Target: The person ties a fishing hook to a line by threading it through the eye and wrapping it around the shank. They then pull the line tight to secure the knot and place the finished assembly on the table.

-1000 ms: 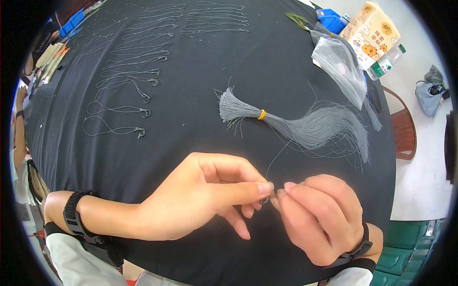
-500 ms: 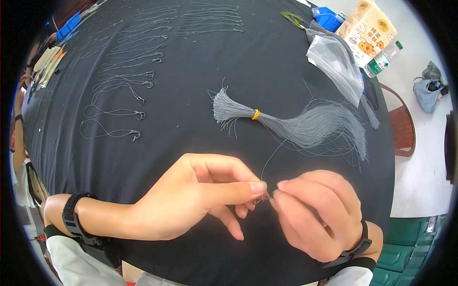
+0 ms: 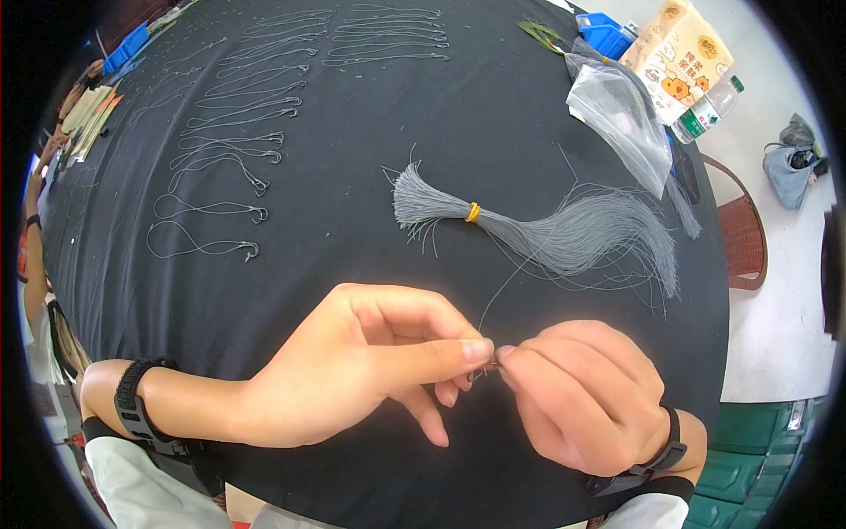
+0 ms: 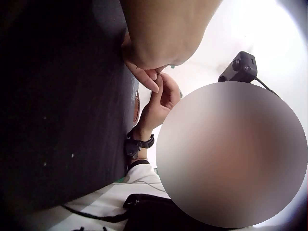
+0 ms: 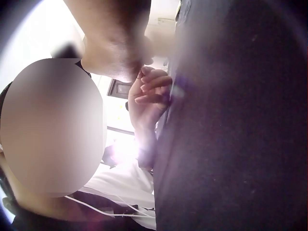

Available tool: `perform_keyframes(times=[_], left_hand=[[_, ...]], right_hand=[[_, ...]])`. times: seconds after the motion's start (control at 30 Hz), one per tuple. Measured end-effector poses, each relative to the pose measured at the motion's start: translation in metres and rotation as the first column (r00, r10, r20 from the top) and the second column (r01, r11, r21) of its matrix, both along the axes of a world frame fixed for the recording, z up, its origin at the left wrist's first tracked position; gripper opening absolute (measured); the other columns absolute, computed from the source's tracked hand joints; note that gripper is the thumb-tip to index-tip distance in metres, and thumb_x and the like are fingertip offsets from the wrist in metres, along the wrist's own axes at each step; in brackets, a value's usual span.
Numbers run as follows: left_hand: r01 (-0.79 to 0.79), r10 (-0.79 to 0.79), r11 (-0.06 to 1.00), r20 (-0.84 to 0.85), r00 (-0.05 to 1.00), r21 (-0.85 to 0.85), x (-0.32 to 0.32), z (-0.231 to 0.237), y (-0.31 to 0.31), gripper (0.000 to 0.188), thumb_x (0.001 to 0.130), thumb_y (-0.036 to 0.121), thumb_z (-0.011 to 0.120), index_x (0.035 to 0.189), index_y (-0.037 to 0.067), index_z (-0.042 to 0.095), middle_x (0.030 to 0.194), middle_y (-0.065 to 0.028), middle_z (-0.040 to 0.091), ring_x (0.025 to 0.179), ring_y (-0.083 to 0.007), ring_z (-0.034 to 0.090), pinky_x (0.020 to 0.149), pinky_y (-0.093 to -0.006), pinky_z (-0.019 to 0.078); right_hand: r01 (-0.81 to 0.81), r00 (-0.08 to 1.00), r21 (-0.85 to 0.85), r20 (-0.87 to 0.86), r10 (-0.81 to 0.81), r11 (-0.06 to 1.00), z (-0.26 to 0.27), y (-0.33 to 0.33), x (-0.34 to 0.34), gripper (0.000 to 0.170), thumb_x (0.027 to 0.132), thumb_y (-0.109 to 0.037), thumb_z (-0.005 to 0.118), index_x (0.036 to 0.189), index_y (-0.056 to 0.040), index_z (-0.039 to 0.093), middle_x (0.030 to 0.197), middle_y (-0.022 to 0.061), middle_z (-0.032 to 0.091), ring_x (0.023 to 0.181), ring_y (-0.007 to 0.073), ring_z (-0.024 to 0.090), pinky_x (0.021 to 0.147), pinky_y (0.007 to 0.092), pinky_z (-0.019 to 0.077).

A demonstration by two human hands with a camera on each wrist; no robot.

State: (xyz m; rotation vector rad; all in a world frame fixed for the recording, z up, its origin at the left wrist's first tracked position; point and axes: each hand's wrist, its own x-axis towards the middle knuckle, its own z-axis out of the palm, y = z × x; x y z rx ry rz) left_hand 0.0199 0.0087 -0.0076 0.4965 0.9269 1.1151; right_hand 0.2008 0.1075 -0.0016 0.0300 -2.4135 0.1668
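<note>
In the head view the left hand point(image 3: 352, 370) pinches a small hook point(image 3: 477, 374) and the end of a thin grey line point(image 3: 502, 291) between thumb and forefinger. Close on its right, the right hand point(image 3: 590, 388) pinches at the same spot, its thumb and fingertips almost meeting the left thumb. What the right fingertips hold is mostly hidden. Beyond the hands lies a bundle of grey lines point(image 3: 546, 234), tied with a yellow band point(image 3: 473, 212). Both wrist views show the hands meeting at the fingertips, the small parts unclear.
Rows of looped lines with hooks point(image 3: 216, 208) lie at the left and back of the black table point(image 3: 352, 167). A plastic bag point(image 3: 621, 128), a tissue pack point(image 3: 677, 66), a bottle point(image 3: 708, 110) and a blue box point(image 3: 604, 35) stand at the back right. Another person's arm point(image 3: 36, 238) shows far left.
The head view has shifted slightly. The right hand's fingers have drawn closer together and nearer the left fingertips; the left hand keeps its pinch.
</note>
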Motion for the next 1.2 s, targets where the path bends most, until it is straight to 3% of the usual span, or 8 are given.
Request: perform_keyframes(times=[0.33,0.5,0.63,0.73,0.9,1.03,1.2], left_hand=[[0.01,-0.01,1.0,-0.019,1.0,-0.013,0.0018,0.0023,0.0003,0.012,0.09,0.006,0.061,0.091,-0.006,0.064,0.077,-0.0111,0.062,0.068,-0.0163,0.063,0.053,-0.031,0.0602],[0.032,-0.032,0.999,-0.058,0.998,-0.003,0.0011,0.0023,0.0006,0.013,0.091,0.007,0.061,0.092,-0.006,0.063,0.078,-0.0117,0.062,0.069,-0.0164,0.063,0.053,-0.0306,0.0603],[0.048,-0.048,0.999,-0.057,0.997,-0.005,-0.0003,0.0015,0.001,0.014,0.091,0.007,0.06,0.093,-0.007,0.063,0.08,-0.0123,0.062,0.072,-0.0168,0.063,0.054,-0.0311,0.0605],[0.047,-0.047,0.999,-0.036,0.998,-0.006,-0.001,0.0011,0.001,0.014,0.091,0.007,0.06,0.094,-0.007,0.063,0.081,-0.0126,0.062,0.072,-0.0172,0.063,0.054,-0.0316,0.0606],[0.046,-0.047,0.999,-0.03,0.998,-0.012,-0.0017,0.0011,0.0009,0.015,0.091,0.007,0.06,0.094,-0.007,0.063,0.081,-0.0128,0.062,0.072,-0.0177,0.063,0.055,-0.0327,0.0608],[0.051,-0.05,0.999,-0.076,0.996,-0.001,-0.0009,0.0026,0.0009,0.015,0.091,0.006,0.06,0.093,-0.008,0.063,0.08,-0.0127,0.062,0.072,-0.0178,0.063,0.055,-0.0328,0.0608],[0.052,-0.047,0.998,-0.122,0.991,0.037,-0.0002,0.0052,-0.0001,0.014,0.091,0.005,0.06,0.092,-0.008,0.063,0.08,-0.0128,0.062,0.072,-0.0178,0.063,0.055,-0.0324,0.0607]], right_hand=[[-0.025,1.0,0.055,-0.009,0.026,0.998,-0.0018,0.0001,0.0018,0.035,0.051,-0.007,0.064,0.083,0.0075,0.065,0.074,0.0121,0.058,0.063,0.021,0.058,0.055,0.0286,0.0519],[-0.025,0.999,0.014,0.025,0.025,1.0,0.0021,-0.0018,0.0017,0.028,0.056,0.008,0.07,0.083,0.0075,0.065,0.07,0.011,0.06,0.057,0.0229,0.059,0.051,0.0288,0.0502],[-0.032,0.999,0.002,0.02,0.032,0.999,0.0011,-0.0007,0.001,0.027,0.056,0.008,0.07,0.082,0.0077,0.065,0.07,0.011,0.06,0.057,0.0227,0.059,0.05,0.0287,0.0502],[-0.047,0.999,0.018,0.017,0.047,0.999,-0.0014,0.0009,0.0023,0.035,0.051,-0.002,0.064,0.083,0.0086,0.064,0.073,0.0123,0.058,0.061,0.022,0.058,0.053,0.0289,0.051],[-0.048,0.998,0.018,0.034,0.047,0.999,0.0012,0.0001,0.0015,0.03,0.054,0.002,0.067,0.083,0.0081,0.064,0.071,0.0115,0.059,0.059,0.0221,0.058,0.052,0.0287,0.0506],[-0.064,0.997,0.057,0.035,0.062,0.996,-0.0015,0.001,0.0036,0.038,0.05,-0.008,0.062,0.084,0.0084,0.064,0.074,0.0128,0.057,0.063,0.0214,0.057,0.055,0.0289,0.0514],[-0.072,0.997,0.018,0.019,0.072,0.997,0.0021,0.0,0.0012,0.024,0.057,0.007,0.069,0.08,0.0073,0.064,0.068,0.0099,0.059,0.056,0.0212,0.058,0.049,0.0279,0.0497]])
